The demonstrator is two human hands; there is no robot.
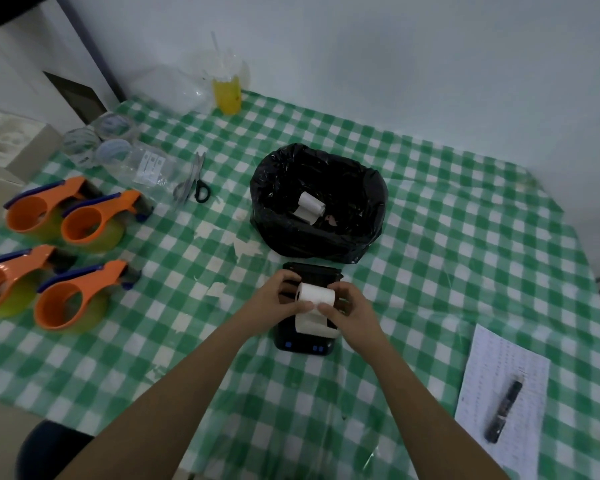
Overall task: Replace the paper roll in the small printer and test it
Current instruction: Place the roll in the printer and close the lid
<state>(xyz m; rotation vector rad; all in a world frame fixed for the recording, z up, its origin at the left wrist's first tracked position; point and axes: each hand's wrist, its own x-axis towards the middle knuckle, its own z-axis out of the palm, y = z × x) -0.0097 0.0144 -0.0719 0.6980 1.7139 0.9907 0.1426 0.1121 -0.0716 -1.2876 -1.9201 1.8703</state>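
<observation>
A small black printer (pixel 305 344) with blue buttons lies on the checked tablecloth, its lid (pixel 310 271) swung open at the back. A white paper roll (pixel 316 294) sits over the open bay, and a loose tail of paper hangs down across the printer's front. My left hand (pixel 278 299) grips the roll's left end. My right hand (pixel 352 310) holds its right end, thumb on the paper. Another white roll (pixel 309 206) lies inside the black bin bag (pixel 371 209) behind the printer.
Several orange tape dispensers (pixel 84 296) stand at the left. Scissors (pixel 196 180) and clear tape rolls (pixel 113 148) lie at the back left, near a yellow drink cup (pixel 227 93). A printed sheet (pixel 482 368) with a black pen (pixel 503 412) lies at the right.
</observation>
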